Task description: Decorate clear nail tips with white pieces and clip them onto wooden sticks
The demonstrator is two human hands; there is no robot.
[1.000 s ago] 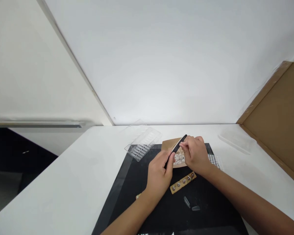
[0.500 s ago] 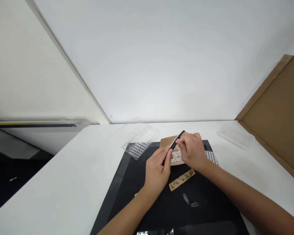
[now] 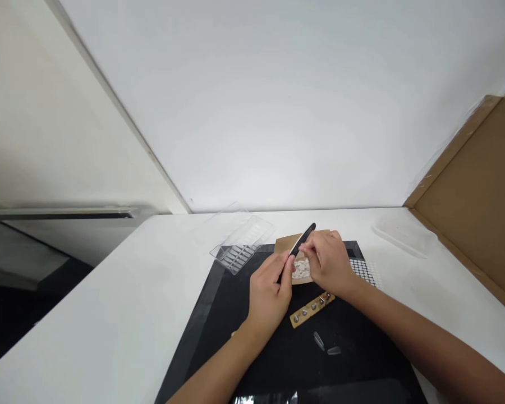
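Observation:
My left hand (image 3: 271,286) is closed round the lower part of a slim black file (image 3: 306,238) that tilts up to the right. The fingers of my right hand (image 3: 329,262) are pinched together against the file's upper part; what they hold is too small to make out. Beneath both hands lies a brown paper (image 3: 284,243) with small whitish pieces (image 3: 302,269) on it. Nearer me, a gold strip (image 3: 312,310) bears several metal studs. Two clear nail-shaped tips (image 3: 334,350) rest on the black mat (image 3: 278,359).
A clear tray with tips (image 3: 238,255) overlaps the mat's back left corner. By the right forearm is a sheet of white dots (image 3: 366,272). An empty-looking clear plastic case (image 3: 404,233) lies at the back right, near a cardboard panel (image 3: 471,207).
My right hand has shifted slightly left along with the file's upper end. My left hand has barely moved and keeps its grip on the file.

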